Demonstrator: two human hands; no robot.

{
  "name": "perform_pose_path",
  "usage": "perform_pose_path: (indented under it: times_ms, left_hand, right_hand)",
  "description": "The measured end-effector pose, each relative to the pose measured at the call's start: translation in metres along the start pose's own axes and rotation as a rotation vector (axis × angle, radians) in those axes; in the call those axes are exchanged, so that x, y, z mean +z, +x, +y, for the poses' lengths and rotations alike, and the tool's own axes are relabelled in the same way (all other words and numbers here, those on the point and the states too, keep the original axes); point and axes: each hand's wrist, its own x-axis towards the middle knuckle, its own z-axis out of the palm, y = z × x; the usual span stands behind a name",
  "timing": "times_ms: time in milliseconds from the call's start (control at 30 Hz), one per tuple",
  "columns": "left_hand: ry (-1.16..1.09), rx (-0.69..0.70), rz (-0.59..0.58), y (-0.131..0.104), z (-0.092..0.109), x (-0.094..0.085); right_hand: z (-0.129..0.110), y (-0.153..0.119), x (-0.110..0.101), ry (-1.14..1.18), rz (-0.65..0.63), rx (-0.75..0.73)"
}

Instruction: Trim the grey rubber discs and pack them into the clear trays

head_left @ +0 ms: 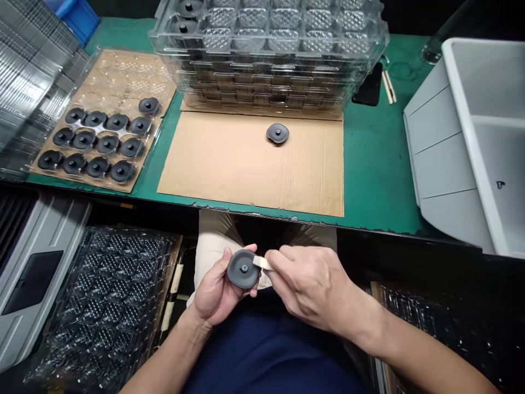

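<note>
Over my lap, my left hand [217, 293] grips a round black disc part [243, 278] with a small raised post at its centre. My right hand [311, 279] pinches a small cream-coloured flat stick [261, 263], whose tip touches the right rim of the disc. Most of the stick is hidden inside the fingers. Another black disc [278, 133] of the same shape lies on a cardboard sheet [213, 158] on the green table. To the left, a clear plastic tray [110, 82] on cardboard holds several more such discs.
A tall stack of clear trays [266, 71] stands behind the cardboard. On its right lie a black phone-like slab [369, 87] and cream sticks [389, 87]. A grey bin [443, 148] occupies the table's right end. More trays [110, 295] sit below the table's left side.
</note>
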Motion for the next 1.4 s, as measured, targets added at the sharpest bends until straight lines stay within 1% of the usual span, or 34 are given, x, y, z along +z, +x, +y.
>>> perform_pose_path:
  times_ms: [100, 200, 267, 367, 400, 433, 467, 500, 567, 633, 667, 700, 767, 800, 900, 933, 967, 1000, 1033, 1100, 1167, 1200, 1233, 1300, 1367, 1400]
  left_hand:
    - [0.000, 0.021, 0.036, 0.001, 0.000, -0.002]
    - [0.057, -0.024, -0.007, 0.003, -0.005, -0.003]
    - [0.072, -0.089, -0.066, 0.005, -0.011, -0.004]
    - [0.014, -0.171, -0.168, 0.007, -0.016, -0.005]
    - [-0.012, -0.179, -0.202, 0.007, -0.016, -0.004]
    - [-0.034, -0.167, -0.221, 0.007, -0.015, -0.004]
    - [-0.051, -0.129, -0.219, 0.007, -0.013, -0.003]
    - [-0.066, -0.065, -0.194, 0.006, -0.010, -0.002]
    - [-0.070, 0.101, -0.110, 0.004, -0.002, -0.001]
    - [-0.039, 0.231, -0.043, 0.001, 0.005, -0.003]
    - [-0.019, 0.262, -0.033, 0.001, 0.006, -0.004]
    - [0.001, 0.264, -0.033, 0.001, 0.007, -0.006]
    - [0.026, 0.202, -0.051, 0.002, 0.004, -0.010]
    - [0.032, 0.144, -0.070, 0.003, 0.001, -0.011]
    - [0.021, -0.055, -0.159, 0.006, -0.008, -0.012]
    - [0.006, -0.092, -0.185, 0.007, -0.009, -0.011]
    - [-0.012, -0.099, -0.198, 0.007, -0.009, -0.011]
    - [-0.030, -0.068, -0.195, 0.006, -0.008, -0.010]
    - [-0.043, -0.003, -0.178, 0.005, -0.006, -0.009]
    - [-0.029, 0.173, -0.128, 0.003, 0.001, -0.008]
    - [0.042, 0.336, -0.089, 0.000, 0.007, -0.007]
    - [0.088, 0.397, -0.077, -0.002, 0.008, -0.006]
    - [0.129, 0.446, -0.068, -0.004, 0.010, -0.005]
    - [0.178, 0.526, -0.052, -0.007, 0.010, -0.003]
    - [0.197, 0.591, -0.039, -0.011, 0.011, 0.000]
    - [0.205, 0.619, -0.027, -0.013, 0.011, 0.001]
  right_hand:
    - [0.000, -0.005, 0.003, 0.041, -0.006, 0.030]
    - [-0.001, -0.002, 0.002, -0.043, 0.009, 0.024]
    - [-0.001, 0.004, -0.001, -0.104, -0.014, -0.054]
    - [-0.002, 0.013, -0.004, -0.139, -0.035, -0.258]
    - [-0.002, 0.015, -0.004, -0.138, -0.027, -0.307]
    - [-0.002, 0.016, -0.004, -0.134, -0.007, -0.325]
    - [-0.002, 0.016, -0.003, -0.124, 0.027, -0.306]
    - [-0.003, 0.015, -0.001, -0.103, 0.068, -0.249]
    - [-0.003, 0.011, 0.003, -0.022, 0.123, -0.089]
    - [-0.003, 0.006, 0.007, 0.063, 0.114, 0.032]
    - [-0.003, 0.005, 0.008, 0.084, 0.099, 0.064]
    - [-0.002, 0.004, 0.008, 0.084, 0.088, 0.077]
    - [-0.002, 0.005, 0.008, 0.036, 0.090, 0.050]
    - [-0.002, 0.007, 0.006, 0.003, 0.083, 0.008]
    - [-0.002, 0.017, 0.002, -0.079, 0.021, -0.203]
    - [-0.003, 0.021, 0.001, -0.098, 0.009, -0.266]
    - [-0.004, 0.023, 0.000, -0.111, 0.015, -0.305]
    - [-0.005, 0.025, 0.000, -0.114, 0.039, -0.310]
    - [-0.006, 0.026, 0.000, -0.105, 0.075, -0.273]
    - [-0.010, 0.025, 0.000, -0.036, 0.132, -0.116]
    - [-0.016, 0.023, 0.000, 0.099, 0.132, 0.030]
    - [-0.019, 0.021, 0.000, 0.171, 0.115, 0.062]
    - [-0.022, 0.020, 0.000, 0.235, 0.103, 0.066]
    - [-0.027, 0.019, 0.000, 0.318, 0.108, 0.023]
    - [-0.029, 0.019, 0.000, 0.323, 0.124, -0.011]
    - [-0.029, 0.018, 0.000, 0.299, 0.134, -0.006]
